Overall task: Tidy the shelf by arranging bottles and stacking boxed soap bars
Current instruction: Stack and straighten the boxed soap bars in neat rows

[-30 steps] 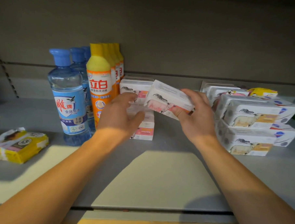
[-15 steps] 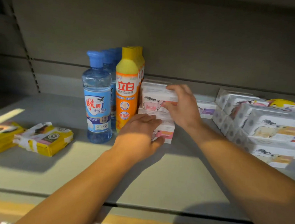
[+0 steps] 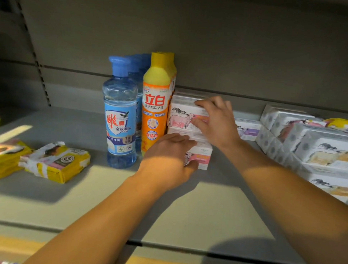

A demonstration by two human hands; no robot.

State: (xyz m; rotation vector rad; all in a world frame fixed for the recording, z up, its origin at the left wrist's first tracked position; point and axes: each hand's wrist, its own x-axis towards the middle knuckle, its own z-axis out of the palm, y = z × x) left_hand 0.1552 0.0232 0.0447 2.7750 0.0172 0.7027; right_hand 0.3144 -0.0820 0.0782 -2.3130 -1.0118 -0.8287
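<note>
two hands work at a stack of pink soap boxes [image 3: 189, 132] in the middle of the frame, on the grey shelf [image 3: 195, 208]. the right hand [image 3: 215, 121] grips the top box [image 3: 182, 116], fingers curled over its upper edge and thumb on its front. the left hand [image 3: 168, 157] lies flat with straight fingers against the lower boxes. just left of the stack stand orange bottles [image 3: 155, 103], then blue bottles [image 3: 121, 113]. yellow packs [image 3: 56, 160] lie at far left; white boxed soap bars [image 3: 316, 146] are piled at right, with a purple box [image 3: 248, 129] behind.
</note>
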